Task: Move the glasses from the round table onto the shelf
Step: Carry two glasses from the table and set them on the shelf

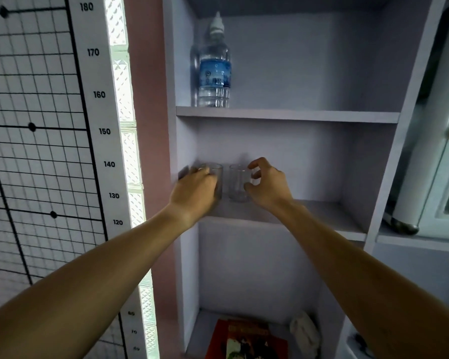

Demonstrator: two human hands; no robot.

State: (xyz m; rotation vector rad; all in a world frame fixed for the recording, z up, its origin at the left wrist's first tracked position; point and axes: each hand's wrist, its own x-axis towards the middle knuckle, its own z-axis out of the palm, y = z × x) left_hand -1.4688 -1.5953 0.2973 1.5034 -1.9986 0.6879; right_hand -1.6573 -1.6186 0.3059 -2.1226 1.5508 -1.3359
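Observation:
Two clear drinking glasses stand side by side at the left of the pale lilac shelf's middle board (314,213). My left hand (196,189) is wrapped around the left glass (217,177), which rests on the board. The right glass (237,183) stands upright just beside it. My right hand (266,183) hovers at that glass's right side, fingers and thumb spread apart, holding nothing. The round table is out of view.
A water bottle (214,68) stands at the left of the board above. On the bottom board lie a red book (244,340) and a white cloth (305,332). A height chart (99,112) hangs left; a white appliance (430,151) stands right.

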